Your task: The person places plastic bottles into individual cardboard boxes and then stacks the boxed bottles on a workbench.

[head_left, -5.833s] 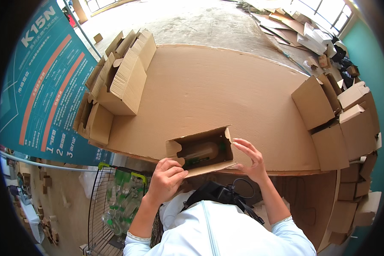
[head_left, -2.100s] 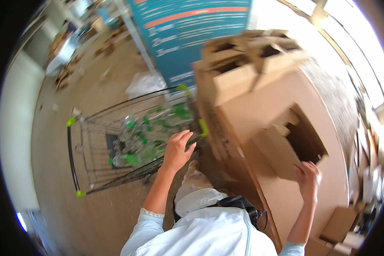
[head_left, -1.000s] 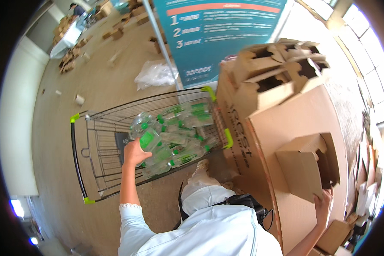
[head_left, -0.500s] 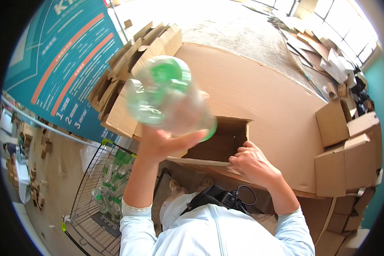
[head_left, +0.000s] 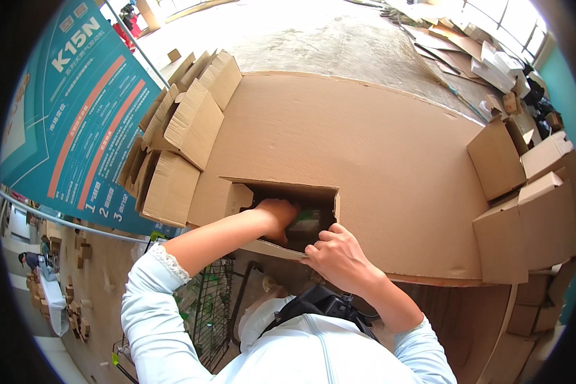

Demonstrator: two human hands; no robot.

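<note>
Indoors, left hand [head_left: 276, 216] inside box [head_left: 238, 198], right hand [head_left: 340, 255] holding it.

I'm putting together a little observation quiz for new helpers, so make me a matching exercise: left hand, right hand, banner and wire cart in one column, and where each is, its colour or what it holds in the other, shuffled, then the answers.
Column one
1. left hand
2. right hand
3. banner
4. wire cart

Column two
A. mostly teal
B. at the near right corner of the open cardboard box
C. holding clear and green bottles
D. reaching inside the open cardboard box

Right pairs: 1-D, 2-B, 3-A, 4-C
</note>
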